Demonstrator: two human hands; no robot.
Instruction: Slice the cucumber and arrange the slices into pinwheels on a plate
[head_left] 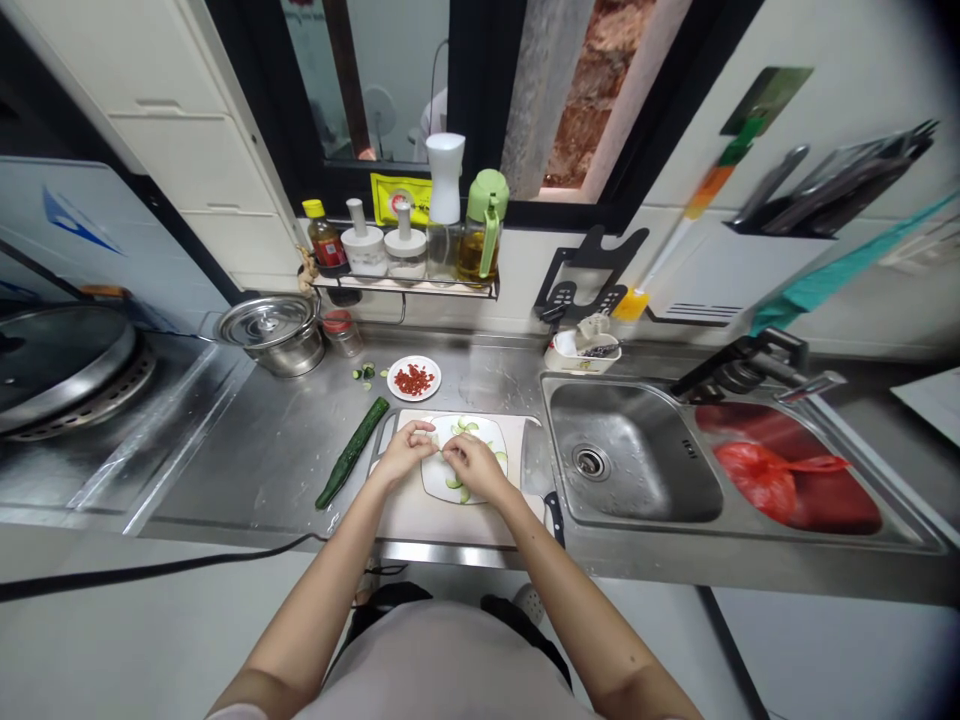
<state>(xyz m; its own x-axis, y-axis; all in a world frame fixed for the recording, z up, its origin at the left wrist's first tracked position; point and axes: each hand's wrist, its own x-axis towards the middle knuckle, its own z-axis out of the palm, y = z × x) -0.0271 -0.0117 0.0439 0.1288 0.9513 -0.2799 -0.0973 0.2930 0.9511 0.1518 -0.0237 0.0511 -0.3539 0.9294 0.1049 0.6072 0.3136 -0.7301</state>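
Both hands meet over a white plate [482, 488] that lies on a pale cutting board [405, 515]. My left hand [407, 450], at the plate's left side, pinches a small pale cucumber slice [435, 440] between its fingertips. Close beside it, my right hand [472, 466] has its fingers closed on a thin slice as well, mostly hidden by the fingers. Several curved cucumber slices [465, 427] are set along the plate's edges. A knife [555, 518] with a black handle rests at the board's right edge. Left of the board lies a dark green cucumber [352, 452].
Behind the board are a small plate with chopped red bits [415, 379] and some cucumber scraps [365, 372]. A lidded steel pot [277, 335] stands at the back left. To the right is a double sink [637, 450] with a red bag [757, 480]. Condiment bottles [442, 200] line a rack.
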